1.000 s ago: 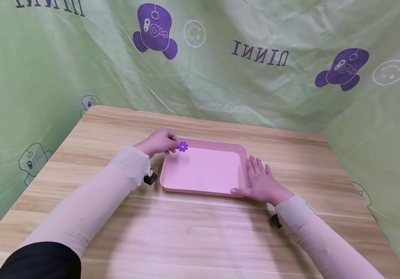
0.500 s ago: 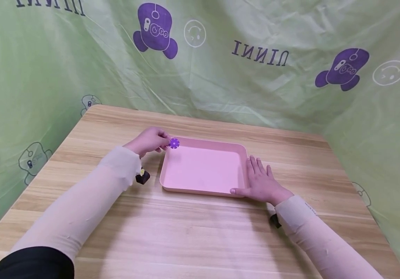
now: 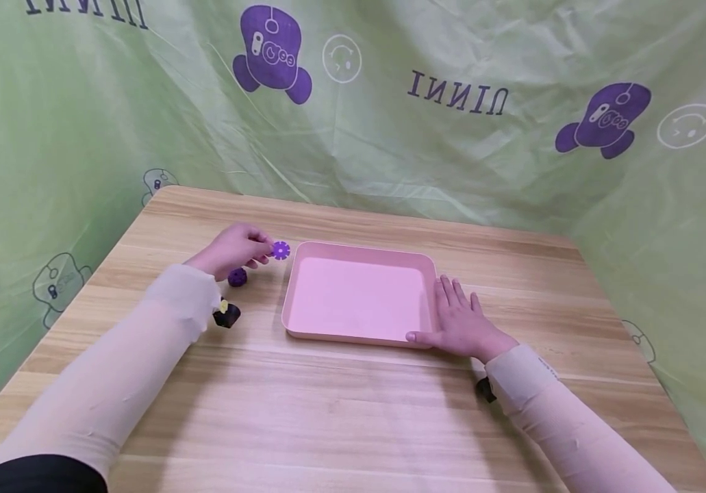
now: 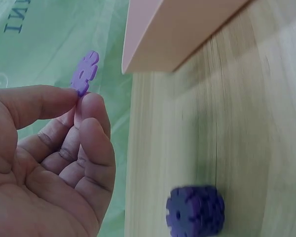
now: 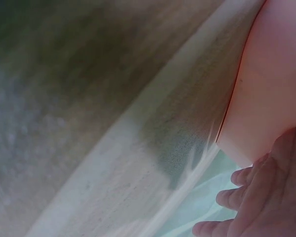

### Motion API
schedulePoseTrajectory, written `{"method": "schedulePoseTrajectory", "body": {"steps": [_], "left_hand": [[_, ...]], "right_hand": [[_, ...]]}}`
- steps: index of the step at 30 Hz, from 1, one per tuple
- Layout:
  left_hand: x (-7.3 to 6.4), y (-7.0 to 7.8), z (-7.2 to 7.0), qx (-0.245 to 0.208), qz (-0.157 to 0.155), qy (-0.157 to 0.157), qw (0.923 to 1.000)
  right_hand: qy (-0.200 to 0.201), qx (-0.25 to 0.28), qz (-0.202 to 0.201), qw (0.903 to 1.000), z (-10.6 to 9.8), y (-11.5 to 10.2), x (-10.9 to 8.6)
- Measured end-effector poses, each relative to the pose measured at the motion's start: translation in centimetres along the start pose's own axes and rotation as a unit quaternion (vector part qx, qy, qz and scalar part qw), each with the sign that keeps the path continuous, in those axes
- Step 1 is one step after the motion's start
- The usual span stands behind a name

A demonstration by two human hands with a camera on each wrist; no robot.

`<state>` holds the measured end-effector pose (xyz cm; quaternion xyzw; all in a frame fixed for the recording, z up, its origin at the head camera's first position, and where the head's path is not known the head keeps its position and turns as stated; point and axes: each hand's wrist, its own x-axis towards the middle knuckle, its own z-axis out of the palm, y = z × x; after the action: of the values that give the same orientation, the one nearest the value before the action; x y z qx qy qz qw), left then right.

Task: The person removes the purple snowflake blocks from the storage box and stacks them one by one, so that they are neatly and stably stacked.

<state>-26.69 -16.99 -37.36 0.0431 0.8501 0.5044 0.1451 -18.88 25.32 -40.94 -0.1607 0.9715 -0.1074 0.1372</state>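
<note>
My left hand [image 3: 232,249] pinches a purple snowflake disc [image 3: 281,250], notched round its edge, between thumb and index finger. In the left wrist view the disc [image 4: 85,72] stands up from the fingertips, tilted. A stack of like purple discs [image 3: 237,276] is on the table just under that hand; the left wrist view shows the stack [image 4: 195,211] at the bottom. Right of the held disc lies a pink rectangular tray [image 3: 361,294], bare inside. My right hand [image 3: 465,323] rests at the tray's right side, fingers straight, thumb along its near right corner.
The wooden table [image 3: 353,418] reaches back to a green printed curtain [image 3: 377,157] that hangs behind and at both sides. A small black wrist camera [image 3: 227,315] hangs below the left wrist, another dark one [image 3: 485,390] below the right.
My left hand has carried the disc leftward from over the tray's back left corner to outside the tray. This uncovers the disc stack. The right hand and the tray stay put.
</note>
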Motion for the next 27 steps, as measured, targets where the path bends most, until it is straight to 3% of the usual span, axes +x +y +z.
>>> {"method": "schedulePoseTrajectory", "body": {"steps": [10, 27], "left_hand": [[-0.4, -1.0, -1.3, 0.004, -0.016, 0.013, 0.9998], [-1.2, -2.7, -3.1, -0.008, -0.043, 0.006, 0.9990]], "right_hand": [[0.000, 0.004, 0.002, 1.0000, -0.1, 0.1, 0.0], [0.003, 0.006, 0.002, 1.0000, 0.0, 0.2, 0.0]]}}
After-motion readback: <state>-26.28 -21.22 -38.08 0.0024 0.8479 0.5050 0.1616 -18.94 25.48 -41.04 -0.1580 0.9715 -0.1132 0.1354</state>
